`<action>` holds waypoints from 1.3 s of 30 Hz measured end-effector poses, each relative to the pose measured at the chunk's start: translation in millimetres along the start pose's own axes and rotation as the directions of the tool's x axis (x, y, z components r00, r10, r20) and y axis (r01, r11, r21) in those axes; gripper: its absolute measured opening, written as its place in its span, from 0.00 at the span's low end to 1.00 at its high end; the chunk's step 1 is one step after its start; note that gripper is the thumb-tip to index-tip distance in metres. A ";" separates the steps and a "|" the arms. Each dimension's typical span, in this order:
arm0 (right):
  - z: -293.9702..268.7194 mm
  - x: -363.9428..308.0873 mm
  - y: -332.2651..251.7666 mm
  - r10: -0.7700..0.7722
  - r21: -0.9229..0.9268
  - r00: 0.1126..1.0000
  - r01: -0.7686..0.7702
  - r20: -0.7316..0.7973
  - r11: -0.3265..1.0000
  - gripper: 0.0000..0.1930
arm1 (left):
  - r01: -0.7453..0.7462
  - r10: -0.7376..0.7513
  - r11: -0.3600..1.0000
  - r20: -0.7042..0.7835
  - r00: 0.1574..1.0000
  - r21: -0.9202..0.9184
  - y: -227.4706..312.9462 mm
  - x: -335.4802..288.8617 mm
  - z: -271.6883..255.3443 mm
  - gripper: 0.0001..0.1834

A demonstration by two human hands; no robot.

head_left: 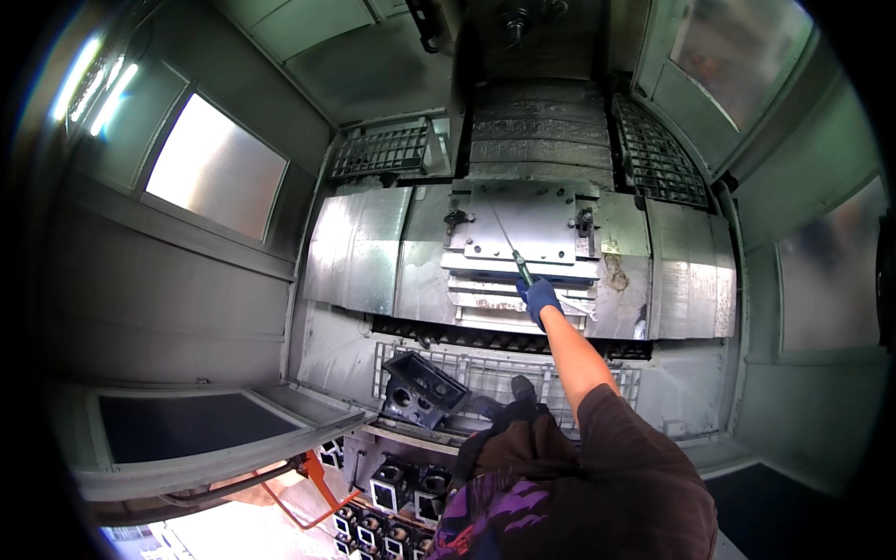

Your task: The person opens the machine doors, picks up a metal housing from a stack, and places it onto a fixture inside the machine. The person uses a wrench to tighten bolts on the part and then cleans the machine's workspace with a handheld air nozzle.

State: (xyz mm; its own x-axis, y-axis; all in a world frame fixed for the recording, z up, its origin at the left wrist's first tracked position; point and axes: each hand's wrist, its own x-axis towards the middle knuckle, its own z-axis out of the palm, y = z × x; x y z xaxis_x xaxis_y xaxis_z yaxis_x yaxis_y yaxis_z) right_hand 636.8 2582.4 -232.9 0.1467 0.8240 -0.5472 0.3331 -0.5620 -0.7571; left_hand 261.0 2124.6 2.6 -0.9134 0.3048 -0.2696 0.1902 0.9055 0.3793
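Note:
My right hand [539, 299], in a blue glove, is closed around the green handle of an air blow gun [524, 270]. The gun's long thin nozzle points away from me, over a flat metal plate [541, 219] with several holes near its edges. This plate lies on a stepped fixture [485, 287] in the middle of the machine table. Dark clamps stand at both sides of the plate, a left clamp [455, 220] and a right clamp [585, 222]. Something pale and thin, which I cannot make out, lies beside my wrist. My left hand is out of view.
A black casting [425, 387] rests tilted on the grating [485, 371] by my feet. Metal covers [359, 247] flank the table. Several more castings [392, 485] stand outside at lower left, near an orange frame [322, 481]. Machine walls with windows [217, 168] enclose both sides.

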 end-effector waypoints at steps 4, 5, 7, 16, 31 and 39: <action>4.4 -9.7 7.0 -0.054 0.005 0.998 0.054 0.013 0.999 0.13 | 0.113 -0.111 0.993 -0.043 0.993 0.034 -29.4 -18.5 -19.4 0.30; -1.3 -15.5 6.5 -0.093 -0.094 0.995 0.090 -0.026 0.991 0.18 | 0.156 -0.152 0.987 -0.066 0.986 0.049 -42.5 -25.0 -29.6 0.31; -7.5 -11.6 26.4 -0.113 -0.174 0.986 0.092 -0.119 0.980 0.22 | 0.274 -0.258 0.947 -0.112 0.960 0.166 -80.6 -44.4 -64.2 0.31; -55.6 -118.8 96.3 0.186 0.223 0.972 -0.215 0.143 0.951 0.11 | 0.614 -0.573 0.778 -0.254 0.780 0.130 -292.0 -97.8 -123.8 0.27; -74.8 -206.5 64.3 0.430 -0.489 0.500 -0.015 0.751 0.872 0.13 | 0.296 -0.682 0.278 0.029 0.731 -0.914 -217.7 -105.1 15.8 0.16; -88.9 -203.1 22.0 0.637 -0.686 0.262 0.349 0.725 0.638 0.15 | 0.404 -0.684 0.338 0.073 0.726 -0.850 -197.1 -114.7 33.0 0.16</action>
State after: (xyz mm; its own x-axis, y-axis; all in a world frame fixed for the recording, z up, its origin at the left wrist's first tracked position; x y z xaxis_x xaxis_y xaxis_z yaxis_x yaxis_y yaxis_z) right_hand 697.1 2409.0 -106.6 -0.4250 -0.1938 -0.8842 0.9030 -0.0226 -0.4290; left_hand 340.2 1921.0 -70.5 -0.7670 -0.3763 -0.5196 -0.6104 0.1787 0.7717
